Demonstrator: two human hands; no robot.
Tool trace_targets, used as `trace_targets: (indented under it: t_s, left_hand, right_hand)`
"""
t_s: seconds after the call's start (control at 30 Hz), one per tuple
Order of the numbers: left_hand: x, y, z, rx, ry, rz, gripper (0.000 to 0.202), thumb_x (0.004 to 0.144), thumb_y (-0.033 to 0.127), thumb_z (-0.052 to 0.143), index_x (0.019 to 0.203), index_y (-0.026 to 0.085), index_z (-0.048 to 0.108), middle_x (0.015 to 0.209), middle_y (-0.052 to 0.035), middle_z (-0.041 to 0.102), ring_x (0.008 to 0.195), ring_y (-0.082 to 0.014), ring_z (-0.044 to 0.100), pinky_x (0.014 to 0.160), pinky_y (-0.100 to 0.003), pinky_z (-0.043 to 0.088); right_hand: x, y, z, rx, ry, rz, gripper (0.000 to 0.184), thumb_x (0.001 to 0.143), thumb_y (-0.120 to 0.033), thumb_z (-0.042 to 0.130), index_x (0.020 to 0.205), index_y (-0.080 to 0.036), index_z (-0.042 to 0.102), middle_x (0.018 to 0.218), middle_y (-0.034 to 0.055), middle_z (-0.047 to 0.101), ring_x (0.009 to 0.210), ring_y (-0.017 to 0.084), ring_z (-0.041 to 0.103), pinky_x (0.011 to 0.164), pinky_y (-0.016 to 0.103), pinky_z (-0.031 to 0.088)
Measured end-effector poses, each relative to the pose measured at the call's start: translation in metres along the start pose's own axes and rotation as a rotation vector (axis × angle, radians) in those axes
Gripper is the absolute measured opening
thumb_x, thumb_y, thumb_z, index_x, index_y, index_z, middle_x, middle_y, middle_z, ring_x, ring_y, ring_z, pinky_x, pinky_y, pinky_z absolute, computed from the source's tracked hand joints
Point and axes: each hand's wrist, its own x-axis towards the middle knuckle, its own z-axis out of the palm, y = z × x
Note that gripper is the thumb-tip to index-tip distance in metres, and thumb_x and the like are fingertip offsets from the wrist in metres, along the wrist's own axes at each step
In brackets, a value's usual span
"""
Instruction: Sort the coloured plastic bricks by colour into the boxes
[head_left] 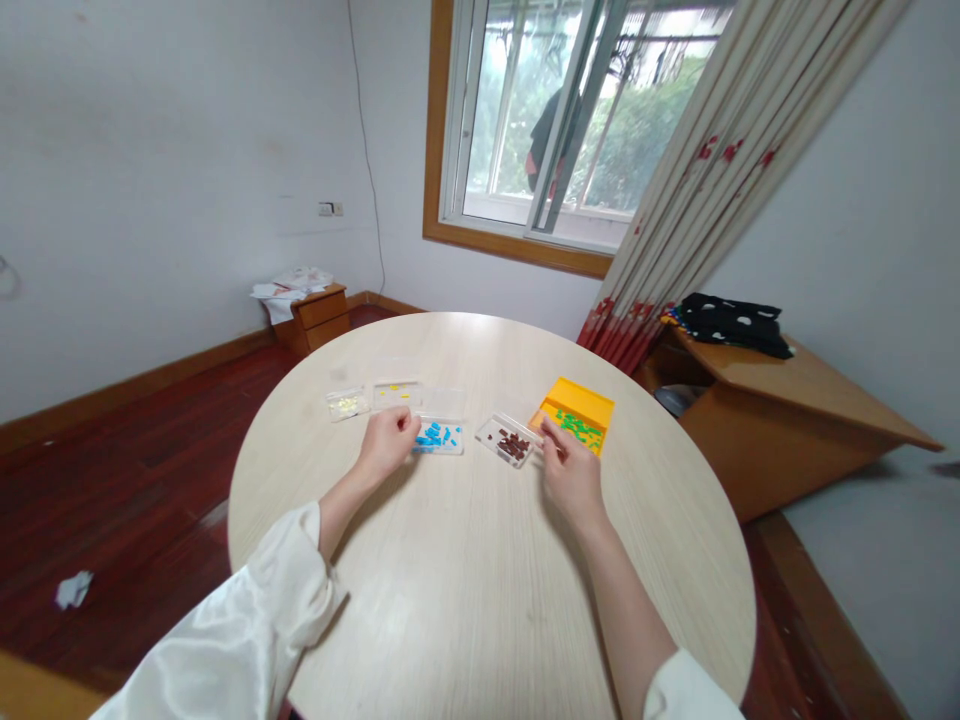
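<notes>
Left hand [386, 444] curls beside blue pieces [434, 436], right hand [574, 478] by brown pieces [514, 445]; contents unclear.

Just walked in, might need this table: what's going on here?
A person in white sleeves reaches over a round pale table. The left hand, fingers curled, is beside a clear plastic box of blue pieces. The right hand is beside a clear plastic box of brown pieces, partly hiding an open yellow box of green pieces. Whether either grips anything is unclear. Two more clear plastic boxes lie farther left.
</notes>
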Motion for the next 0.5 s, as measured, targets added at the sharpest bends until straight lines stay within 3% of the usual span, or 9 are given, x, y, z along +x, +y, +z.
trace_targets:
  t_s: [0.1, 0.13, 0.17, 0.23, 0.3, 0.4, 0.5]
  left_hand:
    - [0.001, -0.002, -0.002, 0.004, 0.101, 0.082, 0.009, 0.07, 0.022, 0.053, 0.065, 0.017, 0.048, 0.065, 0.0019, 0.049, 0.065, -0.014, 0.048, 0.062, -0.025, 0.037]
    - [0.002, -0.003, -0.003, -0.007, 0.14, 0.122, 0.011, 0.069, 0.022, 0.058, 0.077, 0.016, 0.054, 0.077, -0.0011, 0.055, 0.074, -0.0164, 0.052, 0.068, -0.027, 0.041]
    - [0.002, -0.004, -0.003, -0.021, 0.167, 0.169, 0.029, 0.067, 0.024, 0.062, 0.094, 0.016, 0.055, 0.092, -0.0049, 0.057, 0.086, -0.0194, 0.054, 0.076, -0.031, 0.043]
    - [0.003, -0.008, -0.001, -0.041, 0.167, 0.275, 0.067, 0.063, 0.028, 0.071, 0.123, 0.018, 0.042, 0.121, -0.0116, 0.05, 0.112, -0.0257, 0.047, 0.093, -0.04, 0.039]
    - [0.004, -0.013, 0.002, -0.034, 0.107, 0.366, 0.093, 0.061, 0.031, 0.075, 0.137, 0.022, 0.025, 0.138, -0.0141, 0.036, 0.128, -0.0296, 0.034, 0.105, -0.047, 0.028]
    - [0.003, -0.02, 0.01, 0.013, 0.011, 0.416, 0.11, 0.059, 0.032, 0.078, 0.143, 0.028, 0.007, 0.147, -0.0148, 0.025, 0.136, -0.0325, 0.021, 0.11, -0.053, 0.016]
    - [0.002, -0.023, 0.015, 0.065, -0.052, 0.416, 0.113, 0.06, 0.032, 0.078, 0.144, 0.031, 0.002, 0.147, -0.0144, 0.026, 0.137, -0.0339, 0.019, 0.109, -0.058, 0.01]
  right_hand:
    - [0.001, -0.002, -0.001, -0.073, 0.044, -0.094, 0.049, 0.081, -0.04, 0.052, 0.123, -0.015, 0.055, 0.122, 0.0156, 0.057, 0.111, 0.024, 0.053, 0.096, 0.044, 0.042]
    - [0.0, -0.002, -0.001, -0.107, 0.045, -0.116, 0.057, 0.079, -0.041, 0.056, 0.13, -0.017, 0.048, 0.129, 0.0151, 0.051, 0.117, 0.024, 0.048, 0.099, 0.044, 0.04]
    - [0.0, -0.002, 0.001, -0.145, 0.039, -0.133, 0.068, 0.075, -0.041, 0.061, 0.136, -0.018, 0.039, 0.135, 0.015, 0.044, 0.123, 0.025, 0.042, 0.102, 0.045, 0.036]
    - [-0.002, 0.001, 0.005, -0.232, 0.01, -0.156, 0.089, 0.07, -0.041, 0.068, 0.143, -0.018, 0.022, 0.144, 0.0155, 0.031, 0.133, 0.027, 0.027, 0.107, 0.047, 0.028]
    - [-0.003, 0.007, 0.011, -0.314, -0.027, -0.158, 0.1, 0.069, -0.04, 0.069, 0.145, -0.018, 0.009, 0.149, 0.0163, 0.022, 0.138, 0.029, 0.017, 0.108, 0.049, 0.021]
    - [-0.003, 0.015, 0.02, -0.407, -0.069, -0.123, 0.104, 0.069, -0.037, 0.068, 0.145, -0.021, -0.001, 0.149, 0.0166, 0.021, 0.138, 0.03, 0.016, 0.107, 0.055, 0.015]
    - [-0.003, 0.02, 0.025, -0.446, -0.085, -0.129, 0.098, 0.073, -0.032, 0.064, 0.145, -0.024, -0.002, 0.145, 0.0157, 0.033, 0.133, 0.029, 0.028, 0.105, 0.056, 0.012]
